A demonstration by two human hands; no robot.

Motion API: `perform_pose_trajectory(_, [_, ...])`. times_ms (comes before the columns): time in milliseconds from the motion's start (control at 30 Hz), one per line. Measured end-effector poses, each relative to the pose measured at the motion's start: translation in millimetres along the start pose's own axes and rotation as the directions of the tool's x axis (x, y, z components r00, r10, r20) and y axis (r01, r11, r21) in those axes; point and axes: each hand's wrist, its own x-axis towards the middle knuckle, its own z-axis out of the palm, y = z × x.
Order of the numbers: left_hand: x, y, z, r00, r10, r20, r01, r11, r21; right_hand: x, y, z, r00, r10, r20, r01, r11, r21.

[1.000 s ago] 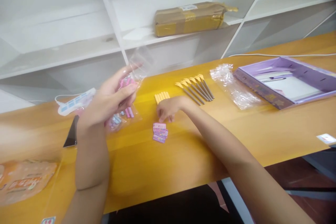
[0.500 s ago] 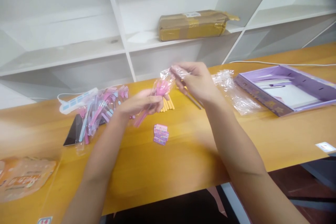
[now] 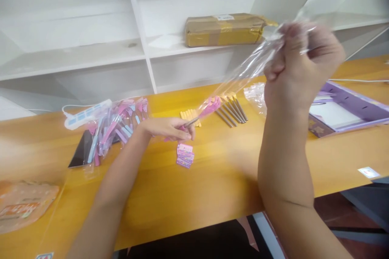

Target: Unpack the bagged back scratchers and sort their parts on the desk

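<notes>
A wooden bench (image 3: 219,182) runs across the view, backed by white shelves (image 3: 146,52) holding a taped brown parcel (image 3: 225,31). With the left hand (image 3: 174,128) as the clock's centre, a white power strip (image 3: 89,115) and bagged pink and blue tools (image 3: 121,125) — partly over a dark flat panel (image 3: 80,151) — lie around 9 o'clock, an orange packet (image 3: 27,206) out at 8. Small pink-and-purple cards (image 3: 184,156) overlap near 6; yellow sticks (image 3: 185,114) lie just beyond the hand toward 1. Silver-shafted tools (image 3: 234,109) fan out at 3, then crumpled clear bags (image 3: 255,95) and, farther out, a purple tray (image 3: 361,103).

Half a second ago the right hand (image 3: 304,54) was close beside the left; now it is up at 2 o'clock in front of the shelves, a clear sleeve (image 3: 252,64) drawn out long between it and the pink tool (image 3: 209,107). The silver-shafted tools, mostly hidden then, show plainly.

The pink tool is held aslant above the bench, its long axis running from 8 to 2 o'clock, head toward 2. The left fingers are closed round it; the right fingers are clenched on the sleeve's upper end. The sleeve reaches the head — too blurred to tell how far it covers it.
</notes>
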Motion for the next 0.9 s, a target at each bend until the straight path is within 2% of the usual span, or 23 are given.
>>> perform_pose_trajectory(67, [-1,3,1.2,1.000,0.009,-0.030,-0.009,1.000,0.009,4,3,-4,0.997,0.007,-0.079,0.003,0.991,0.131])
perform_pose_trajectory(100, [-2,5,1.9,0.998,0.020,-0.053,-0.020,1.000,0.006,5,4,-5,0.998,0.052,-0.047,-0.042,0.981,0.189])
perform_pose_trajectory(133, [-2,6,2.7,0.996,0.029,-0.079,-0.029,1.000,0.000,4,4,-6,0.993,0.110,0.051,-0.118,0.969,0.218])
perform_pose_trajectory(167, [-2,7,3.5,0.994,0.035,-0.101,-0.035,0.999,-0.007,3,5,-6,0.966,0.169,0.195,-0.208,0.957,0.203])
perform_pose_trajectory(233, [-2,9,4.6,0.993,0.037,-0.116,-0.039,0.999,-0.016,-1,5,-4,0.861,0.254,0.440,-0.314,0.947,0.069])
perform_pose_trajectory(267, [-3,10,4.7,0.993,0.031,-0.113,-0.034,0.999,-0.019,-2,6,-4,0.827,0.271,0.493,-0.312,0.950,0.000])
perform_pose_trajectory(300, [-4,11,4.6,0.994,0.020,-0.108,-0.022,1.000,-0.016,-1,6,-6,0.831,0.261,0.491,-0.279,0.960,-0.037])
perform_pose_trajectory(367, [-8,13,3.3,0.995,-0.009,-0.100,0.010,1.000,0.013,7,6,-18,0.916,0.187,0.355,-0.180,0.982,-0.054])
perform_pose_trajectory(433, [-13,16,1.5,0.995,-0.039,-0.093,0.046,0.996,0.076,21,6,-43,0.978,0.102,0.182,-0.079,0.988,-0.129])
perform_pose_trajectory(500, [-19,22,-0.2,0.994,-0.061,-0.089,0.073,0.988,0.137,36,10,-79,0.994,0.070,0.084,-0.035,0.931,-0.363])
perform_pose_trajectory(567, [-25,27,-1.4,0.991,-0.072,-0.112,0.091,0.981,0.173,49,21,-118,0.997,0.079,-0.005,-0.063,0.761,-0.645])
perform_pose_trajectory(633, [-30,32,-2.0,0.986,-0.078,-0.149,0.107,0.975,0.195,57,41,-156,0.984,0.137,-0.115,-0.167,0.470,-0.867])
perform_pose_trajectory(700, [-33,34,-2.4,0.980,-0.096,-0.177,0.132,0.970,0.203,58,66,-188,0.949,0.242,-0.204,-0.249,0.175,-0.953])
perform_pose_trajectory(767, [-34,34,-2.7,0.975,-0.124,-0.187,0.161,0.968,0.195,53,91,-214,0.908,0.334,-0.251,-0.254,-0.037,-0.967])
perform_pose_trajectory(833, [-34,32,-3.0,0.969,-0.150,-0.195,0.186,0.965,0.184,44,112,-234,0.893,0.373,-0.252,-0.208,-0.156,-0.966])
perform_pose_trajectory(900, [-35,31,-3.5,0.965,-0.169,-0.203,0.206,0.963,0.175,36,127,-250,0.918,0.346,-0.195,-0.139,-0.180,-0.974])
